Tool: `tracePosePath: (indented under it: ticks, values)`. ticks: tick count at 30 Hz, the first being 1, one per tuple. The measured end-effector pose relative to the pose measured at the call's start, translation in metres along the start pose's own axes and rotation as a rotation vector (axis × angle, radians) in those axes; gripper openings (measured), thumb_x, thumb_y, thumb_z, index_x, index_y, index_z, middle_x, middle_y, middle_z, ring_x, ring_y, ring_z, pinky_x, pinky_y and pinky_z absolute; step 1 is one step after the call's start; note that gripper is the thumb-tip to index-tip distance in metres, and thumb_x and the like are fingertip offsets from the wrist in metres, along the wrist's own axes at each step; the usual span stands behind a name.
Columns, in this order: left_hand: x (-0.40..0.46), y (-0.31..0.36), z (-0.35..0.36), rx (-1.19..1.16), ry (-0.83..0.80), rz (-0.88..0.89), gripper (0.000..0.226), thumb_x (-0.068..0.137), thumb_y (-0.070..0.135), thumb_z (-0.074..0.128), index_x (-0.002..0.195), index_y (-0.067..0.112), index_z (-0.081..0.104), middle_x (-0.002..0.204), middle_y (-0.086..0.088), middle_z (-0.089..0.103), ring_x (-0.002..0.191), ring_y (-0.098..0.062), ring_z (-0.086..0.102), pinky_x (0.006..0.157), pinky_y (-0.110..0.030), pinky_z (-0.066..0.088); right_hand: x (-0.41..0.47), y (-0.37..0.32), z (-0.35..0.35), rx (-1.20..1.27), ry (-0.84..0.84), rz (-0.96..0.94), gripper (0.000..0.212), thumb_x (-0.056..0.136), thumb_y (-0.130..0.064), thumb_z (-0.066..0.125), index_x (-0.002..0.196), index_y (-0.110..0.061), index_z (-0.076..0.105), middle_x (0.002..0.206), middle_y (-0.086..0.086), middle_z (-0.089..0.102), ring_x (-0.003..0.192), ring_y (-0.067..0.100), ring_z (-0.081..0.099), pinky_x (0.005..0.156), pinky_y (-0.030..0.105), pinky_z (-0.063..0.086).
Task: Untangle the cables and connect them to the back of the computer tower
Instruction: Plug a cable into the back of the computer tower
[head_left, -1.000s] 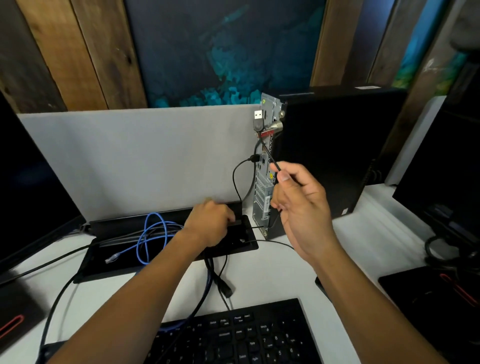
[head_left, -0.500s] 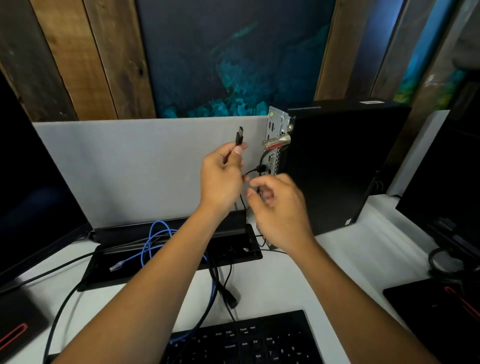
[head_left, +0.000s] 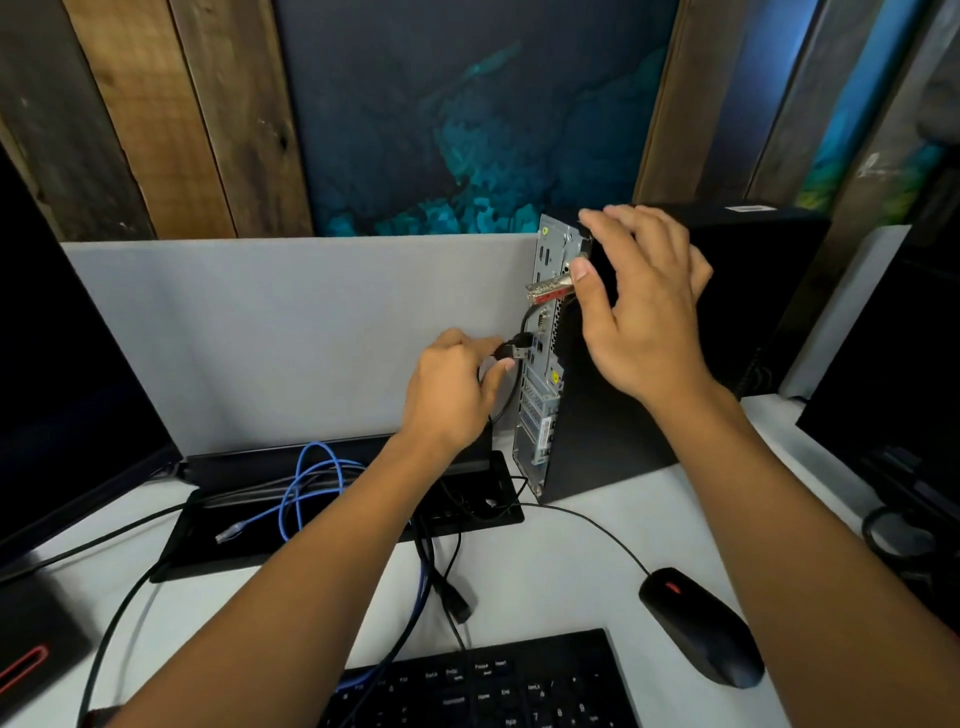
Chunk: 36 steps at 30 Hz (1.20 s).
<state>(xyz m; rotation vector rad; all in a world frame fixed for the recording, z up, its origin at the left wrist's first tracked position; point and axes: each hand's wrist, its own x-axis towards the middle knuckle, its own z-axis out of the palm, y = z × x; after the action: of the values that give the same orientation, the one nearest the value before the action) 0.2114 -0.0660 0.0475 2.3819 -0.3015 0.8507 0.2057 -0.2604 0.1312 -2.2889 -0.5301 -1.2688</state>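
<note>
From the head camera, the left hand (head_left: 451, 395) pinches a black USB plug (head_left: 511, 352) between thumb and fingertips, its metal end pointing right and lying just beside the ports on the rear panel (head_left: 543, 364) of the computer tower (head_left: 675, 364), which stands upright at the far right of the white desk (head_left: 545, 571); the plug is held level, probably so it can slide straight into a socket, though whether it already touches one is too blurred to tell. The right hand (head_left: 644, 301) has its fingers spread and relaxed over the tower's top near corner, holding nothing, seemingly placed there to brace the case against the push. A second black cable (head_left: 524, 325) already arches out of the panel just above the plug. Nearer, a blue network cable (head_left: 311, 483) lies coiled and unplugged in the black cable tray (head_left: 483, 512), so more connecting remains. A mouse (head_left: 701, 623) and keyboard (head_left: 493, 686) sit nearest, their leads running toward the tray
</note>
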Motion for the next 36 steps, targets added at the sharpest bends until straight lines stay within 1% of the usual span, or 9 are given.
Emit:
tracePosePath:
  ticks: [4,9,15,17,20,24,26,30,36]
  values:
    - [-0.005,0.006,0.004,-0.056,0.144,0.093,0.02,0.094,0.019,0.071,0.112,0.013,0.078,0.096,-0.002,0.072,0.075,-0.017,0.067,0.069,-0.033,0.059,-0.001,0.0,0.005,-0.014,0.037,0.0,0.042,0.102,-0.036,0.05,0.142,-0.023,0.057,0.143,0.001,0.054,0.142,0.023,0.041,0.111,0.052,0.029]
    - [0.004,0.017,0.005,0.038,0.126,0.114,0.029,0.097,0.033,0.057,0.105,0.014,0.078,0.09,-0.004,0.067,0.07,-0.031,0.067,0.061,-0.04,0.058,-0.002,-0.001,0.009,-0.002,0.059,0.011,0.043,0.102,-0.035,0.049,0.143,-0.024,0.057,0.144,0.0,0.053,0.143,0.022,0.04,0.112,0.05,0.027]
    - [0.007,0.02,0.008,0.086,0.134,0.11,0.034,0.1,0.032,0.049,0.105,0.01,0.075,0.098,-0.008,0.06,0.068,-0.037,0.064,0.06,-0.046,0.057,-0.004,-0.001,0.013,0.0,0.097,0.013,0.042,0.102,-0.035,0.05,0.141,-0.023,0.058,0.143,0.001,0.054,0.143,0.022,0.04,0.111,0.051,0.029]
    - [0.007,0.019,0.012,0.036,0.167,0.088,0.034,0.099,0.03,0.05,0.1,0.008,0.076,0.1,-0.008,0.062,0.068,-0.032,0.064,0.061,-0.042,0.056,-0.003,-0.001,0.014,0.0,0.105,0.012,0.042,0.101,-0.035,0.05,0.141,-0.023,0.058,0.142,0.001,0.054,0.142,0.022,0.04,0.111,0.051,0.029]
    - [0.006,0.019,0.014,-0.059,0.228,0.083,0.02,0.095,0.017,0.063,0.095,0.007,0.08,0.086,-0.009,0.069,0.071,-0.022,0.066,0.069,-0.03,0.055,-0.003,-0.002,0.015,0.004,0.116,0.012,0.042,0.101,-0.034,0.051,0.14,-0.023,0.059,0.142,0.001,0.055,0.142,0.022,0.041,0.11,0.053,0.03]
    - [0.013,0.022,0.011,-0.071,0.243,0.063,0.013,0.093,0.01,0.069,0.097,0.009,0.081,0.071,-0.008,0.067,0.059,-0.017,0.056,0.063,-0.017,0.04,-0.004,-0.002,0.015,0.004,0.11,0.019,0.042,0.1,-0.034,0.05,0.141,-0.023,0.058,0.142,0.001,0.054,0.143,0.022,0.04,0.111,0.054,0.03]
    - [0.014,0.021,0.008,-0.061,0.21,0.072,0.012,0.094,0.012,0.069,0.094,0.011,0.081,0.068,-0.006,0.068,0.057,-0.016,0.055,0.062,-0.016,0.038,-0.004,-0.003,0.015,0.008,0.107,0.022,0.042,0.101,-0.034,0.05,0.141,-0.023,0.058,0.142,0.001,0.054,0.143,0.022,0.04,0.111,0.055,0.03]
    - [0.006,0.025,0.006,-0.174,0.111,0.029,0.016,0.097,0.012,0.066,0.088,0.009,0.079,0.063,-0.003,0.069,0.057,-0.019,0.065,0.064,-0.031,0.051,-0.005,-0.003,0.015,0.015,0.105,0.032,0.042,0.101,-0.034,0.049,0.141,-0.023,0.057,0.143,0.002,0.053,0.143,0.022,0.039,0.111,0.055,0.029]
    - [0.005,0.031,0.005,-0.385,0.056,-0.131,0.011,0.098,0.014,0.067,0.094,0.01,0.076,0.063,0.0,0.072,0.058,-0.004,0.07,0.069,-0.029,0.061,-0.004,-0.003,0.014,0.021,0.099,0.031,0.043,0.101,-0.034,0.049,0.141,-0.023,0.057,0.144,0.001,0.052,0.144,0.022,0.038,0.112,0.055,0.029]
